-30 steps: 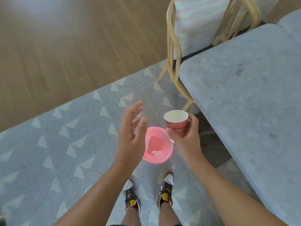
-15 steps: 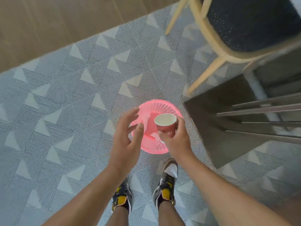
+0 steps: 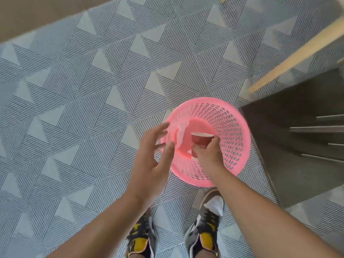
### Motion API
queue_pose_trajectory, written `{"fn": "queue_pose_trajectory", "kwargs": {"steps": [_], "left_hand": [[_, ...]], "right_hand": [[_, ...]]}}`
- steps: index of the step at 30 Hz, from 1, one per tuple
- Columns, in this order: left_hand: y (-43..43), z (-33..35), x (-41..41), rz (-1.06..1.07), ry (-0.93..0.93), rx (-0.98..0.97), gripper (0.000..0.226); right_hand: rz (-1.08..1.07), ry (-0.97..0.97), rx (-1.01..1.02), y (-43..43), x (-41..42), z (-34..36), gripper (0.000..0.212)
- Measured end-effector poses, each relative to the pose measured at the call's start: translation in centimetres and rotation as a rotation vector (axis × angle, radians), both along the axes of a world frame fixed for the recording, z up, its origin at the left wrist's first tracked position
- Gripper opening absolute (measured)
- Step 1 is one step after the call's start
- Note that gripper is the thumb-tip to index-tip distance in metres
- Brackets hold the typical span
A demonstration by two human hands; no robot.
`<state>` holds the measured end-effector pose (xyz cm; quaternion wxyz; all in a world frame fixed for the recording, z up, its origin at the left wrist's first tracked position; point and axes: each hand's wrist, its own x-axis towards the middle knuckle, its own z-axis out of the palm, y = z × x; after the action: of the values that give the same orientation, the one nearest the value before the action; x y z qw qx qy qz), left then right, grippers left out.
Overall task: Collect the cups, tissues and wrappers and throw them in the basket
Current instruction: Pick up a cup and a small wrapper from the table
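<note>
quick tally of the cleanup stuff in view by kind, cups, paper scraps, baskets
cups: 1, the red cup, gripped by the right hand over the basket
paper scraps: 1, a pale scrap inside the basket, too blurred to tell if it is tissue or wrapper
baskets: 1, the pink basket on the rug
total: 3

surface: grey-blue rug (image 3: 93, 108) of striped triangles, wooden floor (image 3: 37, 13) bare past its far left edge | on rug: pink basket (image 3: 234, 127) upright, right of middle | two shoes (image 3: 141, 239) on the near side | right side: pale chair leg (image 3: 290, 58), and a dark furniture piece (image 3: 297, 146) whose corner is just beside the basket
</note>
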<state>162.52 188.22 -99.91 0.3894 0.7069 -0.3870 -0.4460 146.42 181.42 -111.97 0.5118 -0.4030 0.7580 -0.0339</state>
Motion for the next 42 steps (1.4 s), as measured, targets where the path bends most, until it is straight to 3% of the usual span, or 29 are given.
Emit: {"fn": "queue_pose_trajectory", "kwargs": {"steps": [6, 11, 15, 21, 29, 37, 42], "left_hand": [[-0.4, 0.9, 1.0, -0.017, -0.011, -0.017, 0.041], [-1.4, 4.7, 1.2, -0.008, -0.002, -0.059, 0.036], [-1.8, 8.8, 1.0, 0.009, 0.017, -0.08, 0.044], [-1.9, 17.7, 0.9, 0.098, 0.073, -0.151, 0.046], [-1.0, 33.0, 1.2, 0.23, 0.127, -0.262, 0.038], [0.4, 49.8, 1.7, 0.307, 0.143, -0.4, 0.048], [2.3, 58.8, 0.8, 0.353, 0.125, -0.454, 0.043]], "right_hand": [[-0.06, -0.012, 0.043, -0.1, 0.4, -0.1, 0.088], [-0.071, -0.09, -0.092, -0.4, 0.2, 6.4, 0.062], [-0.178, -0.288, -0.189, -0.7, 0.9, 14.3, 0.041], [-0.316, -0.549, -0.352, -1.0, 1.9, 27.1, 0.035], [-0.155, -0.687, -0.529, -1.2, 2.3, 45.0, 0.027], [0.131, -0.664, -0.668, -0.7, 3.1, 62.3, 0.062], [0.178, -0.754, -0.718, 0.3, 3.4, 70.7, 0.041]]}}
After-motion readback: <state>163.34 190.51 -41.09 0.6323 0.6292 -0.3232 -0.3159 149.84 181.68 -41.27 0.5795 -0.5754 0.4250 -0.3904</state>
